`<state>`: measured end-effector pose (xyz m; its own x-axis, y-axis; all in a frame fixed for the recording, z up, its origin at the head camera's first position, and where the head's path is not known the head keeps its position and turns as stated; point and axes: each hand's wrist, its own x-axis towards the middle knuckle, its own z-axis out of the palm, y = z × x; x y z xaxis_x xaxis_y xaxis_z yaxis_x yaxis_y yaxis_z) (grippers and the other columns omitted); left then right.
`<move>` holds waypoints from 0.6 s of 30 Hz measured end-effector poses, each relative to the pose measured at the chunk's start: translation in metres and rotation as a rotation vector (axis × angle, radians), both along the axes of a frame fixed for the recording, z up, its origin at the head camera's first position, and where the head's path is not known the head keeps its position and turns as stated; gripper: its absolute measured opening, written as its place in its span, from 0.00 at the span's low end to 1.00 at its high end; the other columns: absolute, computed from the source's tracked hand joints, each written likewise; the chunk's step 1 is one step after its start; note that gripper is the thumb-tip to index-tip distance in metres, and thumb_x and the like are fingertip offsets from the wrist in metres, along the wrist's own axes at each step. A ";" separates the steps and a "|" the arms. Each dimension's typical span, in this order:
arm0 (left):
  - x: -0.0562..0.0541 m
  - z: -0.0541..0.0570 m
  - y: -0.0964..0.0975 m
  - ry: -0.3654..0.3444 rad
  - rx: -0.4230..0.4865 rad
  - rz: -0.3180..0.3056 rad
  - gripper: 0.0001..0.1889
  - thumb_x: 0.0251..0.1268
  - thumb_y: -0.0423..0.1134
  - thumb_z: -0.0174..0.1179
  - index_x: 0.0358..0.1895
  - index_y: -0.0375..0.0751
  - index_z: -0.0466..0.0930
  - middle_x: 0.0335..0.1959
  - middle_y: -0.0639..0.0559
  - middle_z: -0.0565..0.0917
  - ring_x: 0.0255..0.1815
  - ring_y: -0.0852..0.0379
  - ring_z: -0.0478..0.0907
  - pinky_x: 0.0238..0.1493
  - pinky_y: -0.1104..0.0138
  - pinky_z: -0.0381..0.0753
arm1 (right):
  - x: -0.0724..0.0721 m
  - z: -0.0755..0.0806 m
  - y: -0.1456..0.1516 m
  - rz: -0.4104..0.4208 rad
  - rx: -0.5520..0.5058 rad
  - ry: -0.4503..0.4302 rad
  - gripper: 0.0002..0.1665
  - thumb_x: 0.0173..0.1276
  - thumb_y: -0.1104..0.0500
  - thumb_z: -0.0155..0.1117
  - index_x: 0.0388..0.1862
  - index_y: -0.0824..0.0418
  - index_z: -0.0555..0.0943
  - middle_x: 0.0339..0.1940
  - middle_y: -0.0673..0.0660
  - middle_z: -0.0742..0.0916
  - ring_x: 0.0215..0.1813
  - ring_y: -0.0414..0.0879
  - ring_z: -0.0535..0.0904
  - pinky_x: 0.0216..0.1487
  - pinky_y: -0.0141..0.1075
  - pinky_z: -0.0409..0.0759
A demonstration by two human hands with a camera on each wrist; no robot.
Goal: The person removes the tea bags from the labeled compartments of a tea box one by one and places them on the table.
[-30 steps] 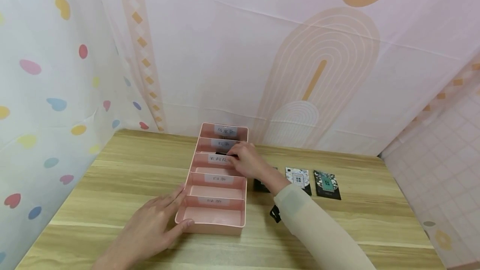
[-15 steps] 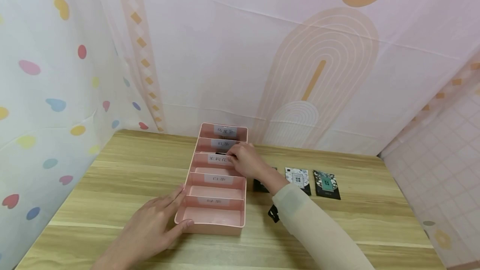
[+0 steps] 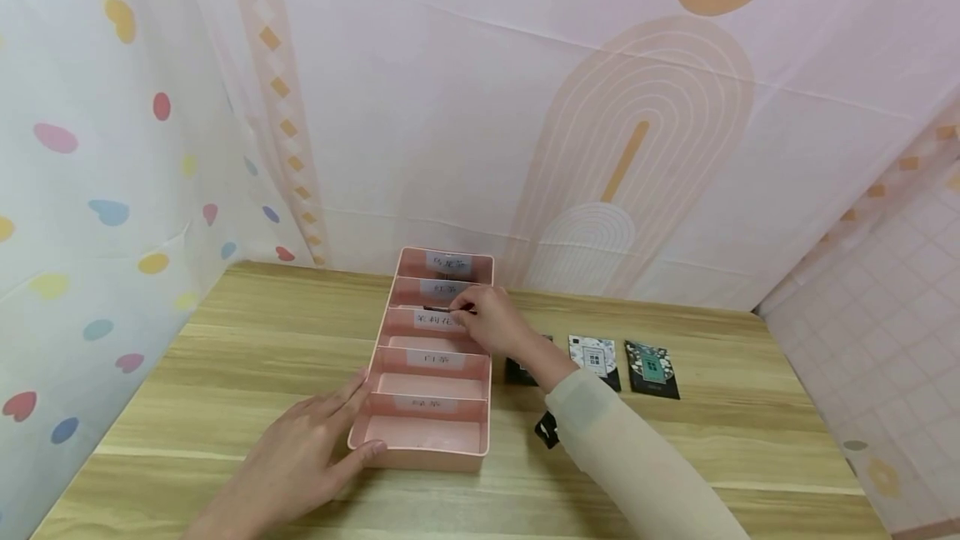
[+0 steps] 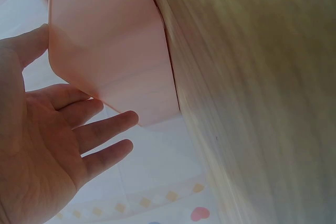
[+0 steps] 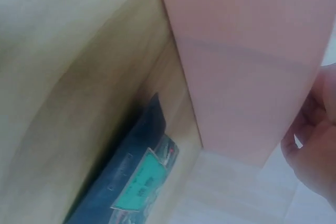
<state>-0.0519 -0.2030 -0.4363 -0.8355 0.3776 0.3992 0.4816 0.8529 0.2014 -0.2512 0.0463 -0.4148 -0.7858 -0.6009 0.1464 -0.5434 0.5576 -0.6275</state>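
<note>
A long pink divided box [image 3: 431, 460] stands on the table, with a paper label carrying handwritten characters in each of its several compartments. My right hand [image 3: 491, 325] reaches in over its right rim and pinches a dark tea sachet [image 3: 435, 308]. Only the sachet's thin upper edge shows, at the second compartment from the far end. My left hand [image 3: 303, 448] lies at the box's near left corner, thumb at the front rim. In the left wrist view, the left hand's fingers [image 4: 107, 132] stretch out along the pink wall.
Right of the box lie a white-and-black sachet [image 3: 595, 359], a green-labelled sachet [image 3: 652, 369] and a dark sachet [image 3: 519, 372] partly behind the right wrist. Another black piece [image 3: 547, 430] pokes out beside the sleeve. Patterned cloth [image 3: 420, 123] hangs behind the wooden table [image 3: 300, 315].
The dark sachet's edge has shifted slightly left at the divider, and the right fingers have moved a little with it. The left hand and the box stay put.
</note>
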 end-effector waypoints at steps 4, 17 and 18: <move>0.000 0.000 0.000 0.002 0.004 -0.001 0.35 0.68 0.55 0.69 0.68 0.30 0.79 0.68 0.36 0.80 0.58 0.43 0.85 0.55 0.45 0.85 | 0.001 0.006 0.001 -0.007 -0.036 -0.004 0.06 0.78 0.64 0.65 0.45 0.64 0.89 0.46 0.57 0.89 0.39 0.43 0.80 0.39 0.32 0.80; -0.002 -0.002 0.000 -0.001 0.003 -0.002 0.35 0.69 0.56 0.68 0.68 0.31 0.79 0.69 0.37 0.80 0.58 0.42 0.85 0.55 0.45 0.84 | 0.002 0.026 0.005 -0.003 -0.133 0.064 0.08 0.77 0.66 0.64 0.48 0.67 0.88 0.46 0.60 0.89 0.42 0.48 0.83 0.43 0.35 0.82; -0.002 -0.001 0.000 -0.003 0.001 0.001 0.35 0.69 0.56 0.68 0.69 0.31 0.79 0.69 0.37 0.79 0.58 0.42 0.85 0.55 0.45 0.84 | 0.002 0.028 0.005 -0.010 -0.133 0.065 0.08 0.78 0.66 0.64 0.49 0.67 0.88 0.46 0.59 0.89 0.42 0.47 0.82 0.43 0.35 0.82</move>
